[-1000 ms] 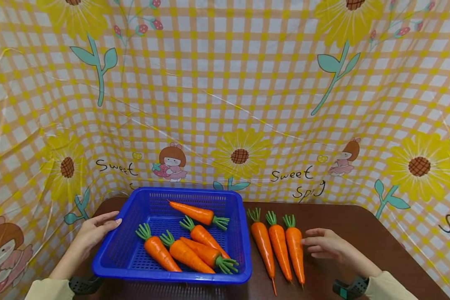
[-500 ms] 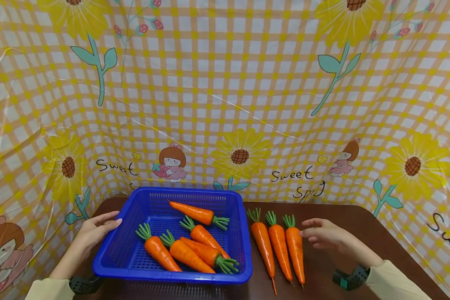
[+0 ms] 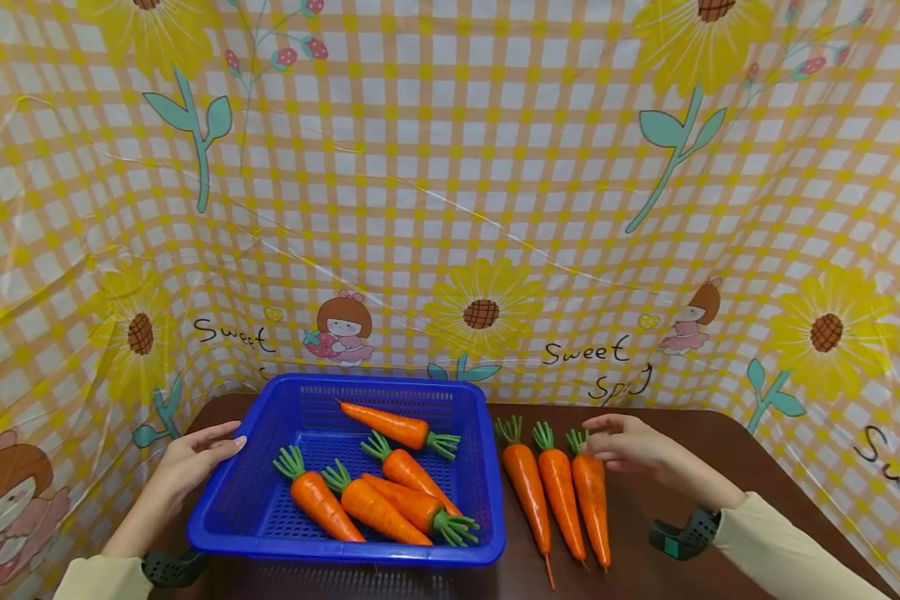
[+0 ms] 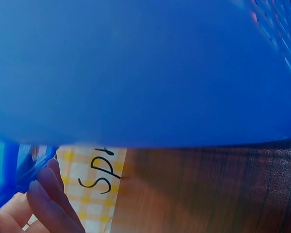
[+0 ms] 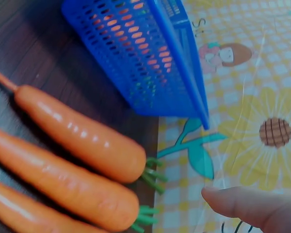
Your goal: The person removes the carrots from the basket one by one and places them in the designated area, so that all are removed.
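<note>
My left hand [image 3: 183,462] grips the left rim of a blue plastic basket [image 3: 492,500]; in the left wrist view its fingers [image 4: 51,194] bend round the rim. Several orange carrots with green stem tufts lie in the basket, one carrot [image 3: 386,425] crosswise at the back. To the right of it, three carrots lie side by side on the table, tips toward me. My right hand [image 3: 633,446] hovers by the top of the rightmost carrot [image 3: 591,512], fingers loosely bent, holding nothing. Its thumb [image 5: 242,201] shows apart from the carrots in the right wrist view.
A dark brown table [image 3: 690,442] carries everything. Checked cloth [image 3: 450,183] with sunflowers and cartoon figures hangs behind and along both sides, close to the table's back edge. The left carrot [image 3: 527,492] of the row lies close to the basket's right wall.
My right hand has moved up and slightly left, from beside the rightmost carrot's body to its green top. The left hand, basket and carrots stay where they were.
</note>
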The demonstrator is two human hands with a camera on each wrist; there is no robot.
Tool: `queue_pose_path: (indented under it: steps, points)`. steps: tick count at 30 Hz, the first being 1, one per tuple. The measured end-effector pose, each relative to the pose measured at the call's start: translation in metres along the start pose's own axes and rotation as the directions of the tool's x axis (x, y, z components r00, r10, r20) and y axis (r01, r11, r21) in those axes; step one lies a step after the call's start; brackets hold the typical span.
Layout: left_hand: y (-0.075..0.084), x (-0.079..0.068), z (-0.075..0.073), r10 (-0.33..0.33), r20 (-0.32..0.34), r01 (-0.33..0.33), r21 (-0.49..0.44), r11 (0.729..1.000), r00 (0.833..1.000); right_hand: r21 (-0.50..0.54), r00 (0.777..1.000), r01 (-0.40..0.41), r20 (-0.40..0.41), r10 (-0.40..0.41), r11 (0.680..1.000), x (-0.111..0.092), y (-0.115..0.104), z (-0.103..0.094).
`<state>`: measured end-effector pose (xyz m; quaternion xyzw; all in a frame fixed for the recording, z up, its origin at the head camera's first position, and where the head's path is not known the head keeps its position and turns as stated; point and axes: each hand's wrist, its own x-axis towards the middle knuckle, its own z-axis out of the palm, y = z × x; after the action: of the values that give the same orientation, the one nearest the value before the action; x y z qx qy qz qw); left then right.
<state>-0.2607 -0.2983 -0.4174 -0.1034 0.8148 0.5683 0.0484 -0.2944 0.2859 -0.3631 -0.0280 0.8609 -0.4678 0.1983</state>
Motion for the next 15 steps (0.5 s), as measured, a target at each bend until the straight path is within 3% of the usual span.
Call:
queue_pose_path:
  steps: [15]
  points:
    - [0.001,-0.001,0.0,-0.013,-0.014,0.014,0.015,1.0,1.0,-0.085,0.996,0.082,0.03,-0.08,0.993,0.005,-0.057,0.024]
